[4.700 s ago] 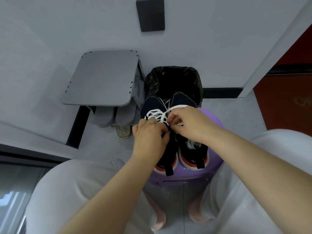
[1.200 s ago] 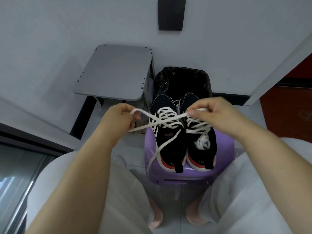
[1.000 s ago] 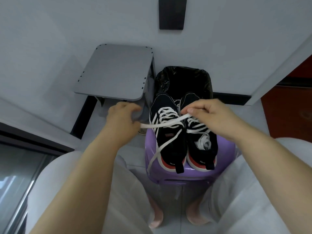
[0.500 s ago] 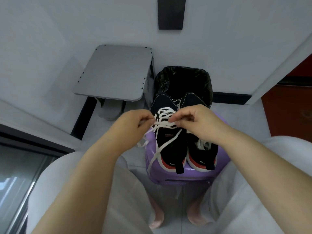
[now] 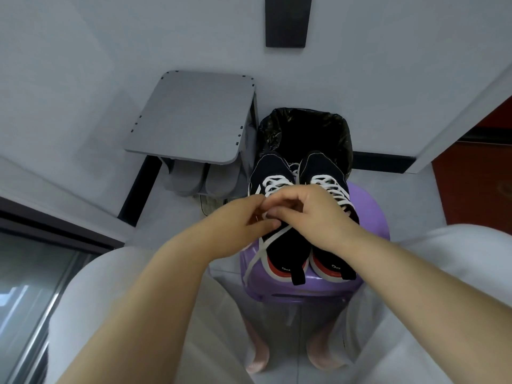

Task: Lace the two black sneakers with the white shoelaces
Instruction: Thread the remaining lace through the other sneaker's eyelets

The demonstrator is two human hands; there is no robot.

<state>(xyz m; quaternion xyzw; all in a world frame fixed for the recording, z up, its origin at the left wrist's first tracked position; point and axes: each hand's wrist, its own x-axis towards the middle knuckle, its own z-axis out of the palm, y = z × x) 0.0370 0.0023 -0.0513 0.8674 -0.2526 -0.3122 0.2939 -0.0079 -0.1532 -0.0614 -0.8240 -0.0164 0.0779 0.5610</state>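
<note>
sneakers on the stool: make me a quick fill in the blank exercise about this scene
The two black sneakers stand on a ____ stool.
The left hand and right hand pinch a ____ lace over one sneaker.
Behind the stool stands a ____ bin.
Missing words: purple; white; black.

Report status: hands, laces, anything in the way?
Left hand and right hand both pinch the white shoelace over the left sneaker. One tail hangs down the purple stool. Hands hide the upper eyelets.
</note>
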